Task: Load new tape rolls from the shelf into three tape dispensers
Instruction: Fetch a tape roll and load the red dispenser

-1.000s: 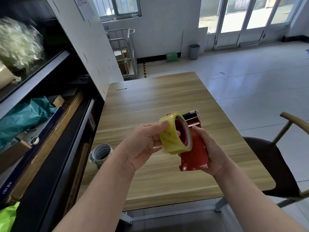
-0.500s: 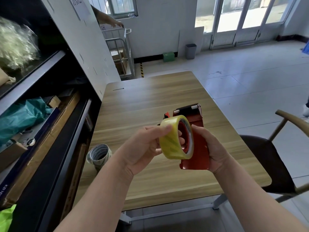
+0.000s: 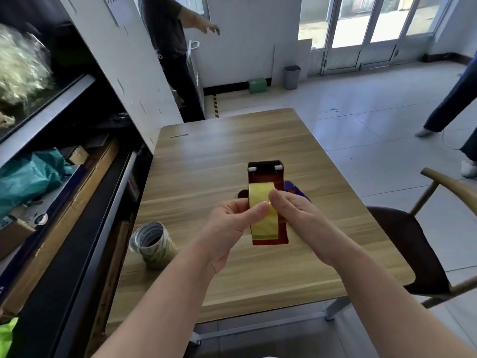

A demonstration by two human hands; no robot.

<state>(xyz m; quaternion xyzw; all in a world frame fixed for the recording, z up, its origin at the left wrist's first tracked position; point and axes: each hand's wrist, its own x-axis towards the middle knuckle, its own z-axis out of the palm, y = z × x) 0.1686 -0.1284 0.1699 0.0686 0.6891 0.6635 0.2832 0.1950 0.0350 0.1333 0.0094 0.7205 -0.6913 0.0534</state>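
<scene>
The left hand [image 3: 227, 223] and right hand [image 3: 296, 215] pinch the yellow tape roll [image 3: 263, 226], which sits between their fingers in the red dispenser [image 3: 265, 174]. This loading looks unfinished, and other dispensers likely remain.

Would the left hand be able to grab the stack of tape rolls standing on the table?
Probably yes, once it lets go. The stack of tape rolls stands on the table just left of the left hand, nothing between them. Right now it pinches the yellow tape roll in the red dispenser.
</scene>
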